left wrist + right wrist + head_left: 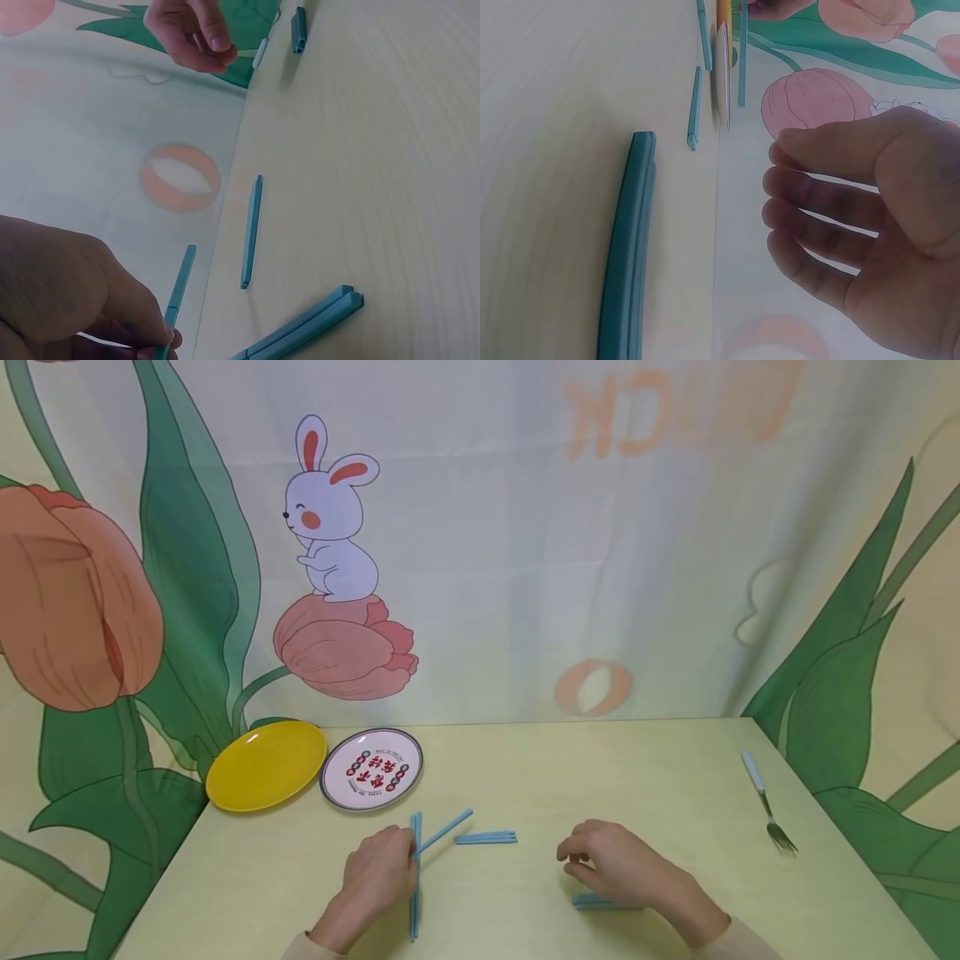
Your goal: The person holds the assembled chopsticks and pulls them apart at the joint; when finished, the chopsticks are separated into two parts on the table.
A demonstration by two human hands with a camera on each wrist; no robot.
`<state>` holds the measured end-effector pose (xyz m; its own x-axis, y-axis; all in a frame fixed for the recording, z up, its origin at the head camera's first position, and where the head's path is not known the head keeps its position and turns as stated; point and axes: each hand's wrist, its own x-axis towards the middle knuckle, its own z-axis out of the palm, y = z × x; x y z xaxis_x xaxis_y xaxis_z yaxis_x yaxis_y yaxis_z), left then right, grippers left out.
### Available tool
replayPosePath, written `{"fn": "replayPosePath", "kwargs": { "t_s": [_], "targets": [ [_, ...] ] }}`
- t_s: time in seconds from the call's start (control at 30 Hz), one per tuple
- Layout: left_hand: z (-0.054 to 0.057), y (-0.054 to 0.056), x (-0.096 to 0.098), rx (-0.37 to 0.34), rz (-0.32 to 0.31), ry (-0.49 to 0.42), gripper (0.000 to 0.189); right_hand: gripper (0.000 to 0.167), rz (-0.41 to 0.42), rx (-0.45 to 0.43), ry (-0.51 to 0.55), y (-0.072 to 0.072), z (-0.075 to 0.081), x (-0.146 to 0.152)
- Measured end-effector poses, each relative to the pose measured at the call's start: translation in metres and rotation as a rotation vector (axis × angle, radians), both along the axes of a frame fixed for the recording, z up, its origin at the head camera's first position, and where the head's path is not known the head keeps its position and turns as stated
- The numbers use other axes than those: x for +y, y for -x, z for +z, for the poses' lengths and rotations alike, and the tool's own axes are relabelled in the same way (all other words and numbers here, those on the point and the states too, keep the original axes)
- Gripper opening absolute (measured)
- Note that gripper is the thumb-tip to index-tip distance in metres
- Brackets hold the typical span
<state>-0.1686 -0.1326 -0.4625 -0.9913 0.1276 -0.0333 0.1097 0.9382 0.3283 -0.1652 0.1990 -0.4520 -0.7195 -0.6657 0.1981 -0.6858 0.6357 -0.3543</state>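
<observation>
My left hand [381, 870] pinches a thin light-blue stick [182, 281] between thumb and fingertips, raised and slanting up to the right in the head view. Below that hand, a pair of longer blue sticks [415, 906] lies lengthwise on the table, partly hidden by the fingers. A short bundle of blue sticks [486, 838] lies crosswise between the hands. My right hand [617, 864] hovers with loosely curled fingers and nothing in them, as the right wrist view shows. Another blue stick bundle [626, 247] lies below it, partly covered by the wrist in the head view.
At the back left lie a yellow plate [266, 767] and a white plate [405, 768] with red lettering, their rims close together. A fork [763, 793] with a pale handle lies at the far right. A printed curtain [487, 568] hangs behind the table's back edge.
</observation>
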Motion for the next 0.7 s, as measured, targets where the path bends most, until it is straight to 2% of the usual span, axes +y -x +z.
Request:
{"fn": "replayPosePath", "kwargs": {
  "t_s": [0.3,0.7],
  "targets": [
    [-0.001,-0.001,0.006,0.016,-0.041,-0.045,0.008,0.008,-0.018,0.028,0.003,0.002,0.0,-0.002],
    [-0.002,-0.002,0.012,0.072,-0.106,-0.057,0.008,0.011,-0.023,0.065,0.036,0.005,0.0,-0.005]
  ]
}}
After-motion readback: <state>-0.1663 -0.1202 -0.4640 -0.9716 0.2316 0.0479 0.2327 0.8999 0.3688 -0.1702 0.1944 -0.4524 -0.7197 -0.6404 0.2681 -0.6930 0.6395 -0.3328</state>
